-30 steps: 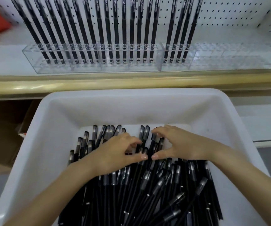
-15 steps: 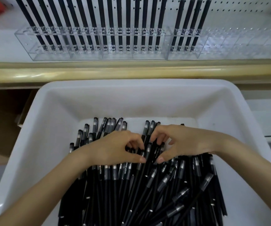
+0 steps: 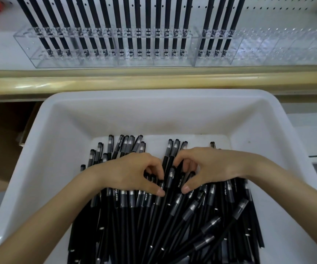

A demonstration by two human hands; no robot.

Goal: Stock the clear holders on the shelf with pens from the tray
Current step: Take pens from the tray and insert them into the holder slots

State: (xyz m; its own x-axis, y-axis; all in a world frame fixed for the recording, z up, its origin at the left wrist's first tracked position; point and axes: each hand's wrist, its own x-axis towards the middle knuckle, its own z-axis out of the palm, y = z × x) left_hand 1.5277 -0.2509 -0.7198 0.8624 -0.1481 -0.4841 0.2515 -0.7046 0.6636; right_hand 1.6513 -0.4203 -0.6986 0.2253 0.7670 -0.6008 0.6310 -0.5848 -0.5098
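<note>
Down in the white tray, just below the shelf edge, the left hand and right hand lay with fingers curled into the heap of black pens, thumbs nearly meeting around a small bunch. To my eye, that bunch wanted squaring up, caps one way, and keeping small enough to feed singly into the empty slots of the right clear holder, since the left holder looked full.
</note>
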